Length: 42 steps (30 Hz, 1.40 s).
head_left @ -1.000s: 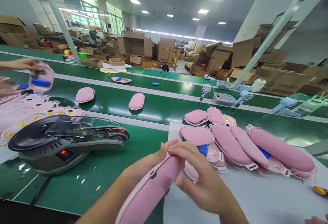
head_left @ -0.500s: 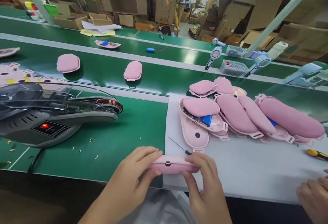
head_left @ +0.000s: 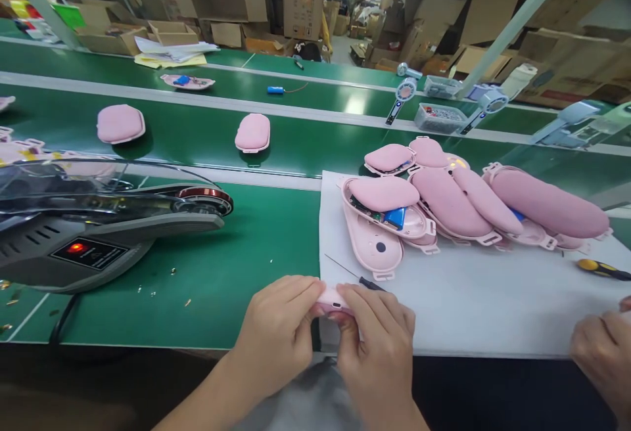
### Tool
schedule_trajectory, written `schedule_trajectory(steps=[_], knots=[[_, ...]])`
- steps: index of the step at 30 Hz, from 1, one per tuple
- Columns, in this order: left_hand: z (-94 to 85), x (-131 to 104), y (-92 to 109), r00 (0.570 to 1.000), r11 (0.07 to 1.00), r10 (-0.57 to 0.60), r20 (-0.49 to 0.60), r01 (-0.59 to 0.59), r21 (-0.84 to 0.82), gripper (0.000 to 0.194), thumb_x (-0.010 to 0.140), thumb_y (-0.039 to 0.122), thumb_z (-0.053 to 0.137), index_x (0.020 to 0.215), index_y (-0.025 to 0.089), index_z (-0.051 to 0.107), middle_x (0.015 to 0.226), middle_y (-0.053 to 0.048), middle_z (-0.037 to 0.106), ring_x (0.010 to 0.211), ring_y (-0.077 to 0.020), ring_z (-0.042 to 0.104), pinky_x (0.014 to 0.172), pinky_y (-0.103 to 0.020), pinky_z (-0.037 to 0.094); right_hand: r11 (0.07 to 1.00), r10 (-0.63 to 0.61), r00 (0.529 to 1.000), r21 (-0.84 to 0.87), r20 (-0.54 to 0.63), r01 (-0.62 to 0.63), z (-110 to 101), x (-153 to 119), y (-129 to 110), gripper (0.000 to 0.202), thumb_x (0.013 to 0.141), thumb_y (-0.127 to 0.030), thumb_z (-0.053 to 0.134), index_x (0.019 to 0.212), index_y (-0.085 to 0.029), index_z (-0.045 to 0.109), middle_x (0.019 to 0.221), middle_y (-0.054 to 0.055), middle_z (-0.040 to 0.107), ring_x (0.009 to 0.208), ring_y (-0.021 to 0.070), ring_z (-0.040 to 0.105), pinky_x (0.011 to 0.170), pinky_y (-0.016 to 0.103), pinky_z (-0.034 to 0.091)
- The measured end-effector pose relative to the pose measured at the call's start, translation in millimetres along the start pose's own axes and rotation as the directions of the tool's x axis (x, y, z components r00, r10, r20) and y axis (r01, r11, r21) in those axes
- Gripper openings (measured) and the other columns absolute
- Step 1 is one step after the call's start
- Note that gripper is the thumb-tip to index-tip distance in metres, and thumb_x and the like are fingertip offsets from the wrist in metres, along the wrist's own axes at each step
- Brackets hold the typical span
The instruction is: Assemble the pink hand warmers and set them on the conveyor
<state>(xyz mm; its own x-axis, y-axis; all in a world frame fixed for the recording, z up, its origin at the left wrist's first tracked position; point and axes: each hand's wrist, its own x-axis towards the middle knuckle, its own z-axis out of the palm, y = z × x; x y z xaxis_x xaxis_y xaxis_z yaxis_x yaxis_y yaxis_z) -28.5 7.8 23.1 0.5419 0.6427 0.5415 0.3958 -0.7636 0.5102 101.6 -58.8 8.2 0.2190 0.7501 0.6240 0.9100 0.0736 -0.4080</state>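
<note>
Between my two hands is a pink plastic case [head_left: 331, 298] with a small dark slot on the side facing me. My left hand [head_left: 280, 319] grips its left end, thumb below and fingers on top. Its right end is pinched the same way by my right hand [head_left: 375, 332], and the fingers hide much of the case. Just beyond my right hand lies a thin screwdriver with a dark handle [head_left: 371, 283]. Several more pink cases [head_left: 451, 204] are piled on the white sheet [head_left: 473, 299], one of them open with a blue battery [head_left: 395, 217] and circuit board showing.
A grey machine [head_left: 98, 240] with a red light stands at left, small brass bits nearby. Two pink cases [head_left: 253, 133] sit on the green belt beyond. At right are a yellow-handled screwdriver [head_left: 602, 269] and another person's hand [head_left: 604, 352]. Small handheld fans [head_left: 404, 92] lie farther back.
My hands have drawn closer together on the case, covering more of it. The slotted side has turned, and its seam looks more closed. The whole view has shifted slightly.
</note>
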Motion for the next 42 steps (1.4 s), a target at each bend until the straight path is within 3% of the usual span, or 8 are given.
schedule_trajectory(steps=[8, 12, 19, 24, 29, 34, 38, 42], knots=[[-12.3, -6.7, -12.0, 0.974, 0.983, -0.180, 0.135, 0.181, 0.006, 0.028, 0.091, 0.022, 0.047, 0.115, 0.018, 0.061, 0.109, -0.009, 0.072, 0.100, -0.0221, 0.066, 0.085, -0.036, 0.055, 0.999, -0.003, 0.991, 0.035, 0.130, -0.001, -13.1, -4.6, 14.0, 0.026, 0.093, -0.019, 0.046, 0.117, -0.019, 0.055, 0.113, 0.008, 0.064, 0.103, 0.0214, 0.055, 0.086, 0.036, 0.042], [-8.0, -15.6, -22.3, 0.959, 0.950, -0.271, 0.078, 0.280, -0.135, 0.023, 0.090, 0.025, 0.052, 0.109, 0.021, 0.063, 0.109, -0.007, 0.072, 0.101, -0.0202, 0.066, 0.084, -0.031, 0.055, 0.999, 0.023, 0.992, 0.023, 0.127, -0.026, -11.8, -12.6, 21.9, 0.026, 0.094, -0.023, 0.047, 0.119, -0.020, 0.052, 0.109, 0.008, 0.062, 0.102, 0.0213, 0.053, 0.083, 0.034, 0.044], [1.4, -4.9, -22.0, 0.958, 0.947, -0.257, -0.128, 0.223, -0.232, 0.015, 0.082, 0.014, 0.056, 0.089, 0.019, 0.068, 0.081, -0.003, 0.074, 0.070, -0.0167, 0.067, 0.074, -0.032, 0.053, 0.998, 0.032, 0.999, -0.044, -0.030, -0.034, 1.7, 0.2, 13.6, 0.018, 0.092, -0.010, 0.042, 0.099, -0.020, 0.056, 0.086, 0.005, 0.063, 0.079, 0.0198, 0.053, 0.071, 0.033, 0.037], [-15.9, 2.0, -24.3, 0.941, 0.887, -0.323, 0.101, 0.338, -0.314, 0.014, 0.084, 0.020, 0.059, 0.091, 0.020, 0.071, 0.083, -0.002, 0.075, 0.074, -0.0154, 0.067, 0.068, -0.026, 0.054, 0.999, 0.017, 0.994, 0.026, 0.112, -0.020, -7.8, 4.8, 20.4, 0.016, 0.093, -0.016, 0.044, 0.103, -0.020, 0.057, 0.092, 0.004, 0.064, 0.087, 0.0193, 0.055, 0.077, 0.032, 0.040], [-21.0, -6.6, -33.3, 0.850, 0.763, -0.437, 0.294, 0.523, -0.379, 0.024, 0.089, 0.031, 0.054, 0.107, 0.024, 0.069, 0.108, -0.004, 0.073, 0.101, -0.0193, 0.066, 0.087, -0.029, 0.053, 0.999, -0.034, 0.994, -0.012, 0.102, 0.036, -12.7, 3.3, 23.3, 0.018, 0.095, -0.021, 0.045, 0.108, -0.019, 0.056, 0.101, 0.007, 0.064, 0.097, 0.0207, 0.055, 0.084, 0.032, 0.041], [-9.1, -16.9, -27.7, 0.866, 0.763, -0.455, 0.206, 0.499, -0.412, 0.023, 0.089, 0.030, 0.054, 0.109, 0.026, 0.067, 0.109, -0.002, 0.071, 0.100, -0.0167, 0.065, 0.088, -0.025, 0.052, 0.974, -0.173, 0.975, -0.121, 0.140, 0.190, -1.9, 8.0, 9.1, 0.031, 0.095, -0.029, 0.048, 0.119, -0.011, 0.055, 0.109, 0.012, 0.066, 0.102, 0.0244, 0.056, 0.089, 0.038, 0.035], [1.8, -16.0, -19.5, 0.927, 0.826, -0.375, 0.016, 0.341, -0.449, 0.020, 0.087, 0.022, 0.057, 0.103, 0.025, 0.068, 0.098, -0.001, 0.073, 0.088, -0.0147, 0.066, 0.078, -0.023, 0.053, 0.994, -0.071, 0.996, -0.082, 0.053, 0.075, 12.1, 10.9, -10.0, 0.021, 0.097, -0.029, 0.044, 0.100, -0.020, 0.062, 0.091, 0.004, 0.072, 0.085, 0.0204, 0.062, 0.081, 0.039, 0.030], [7.4, -14.5, -18.7, 0.938, 0.858, -0.322, -0.126, 0.233, -0.457, 0.018, 0.085, 0.016, 0.059, 0.095, 0.024, 0.071, 0.089, -0.001, 0.075, 0.079, -0.0144, 0.066, 0.071, -0.024, 0.053, 0.997, 0.061, 0.995, -0.032, -0.077, -0.064, 18.4, 13.3, -23.3, 0.025, 0.098, -0.026, 0.041, 0.087, -0.021, 0.063, 0.081, 0.002, 0.073, 0.074, 0.0183, 0.061, 0.078, 0.039, 0.027]])
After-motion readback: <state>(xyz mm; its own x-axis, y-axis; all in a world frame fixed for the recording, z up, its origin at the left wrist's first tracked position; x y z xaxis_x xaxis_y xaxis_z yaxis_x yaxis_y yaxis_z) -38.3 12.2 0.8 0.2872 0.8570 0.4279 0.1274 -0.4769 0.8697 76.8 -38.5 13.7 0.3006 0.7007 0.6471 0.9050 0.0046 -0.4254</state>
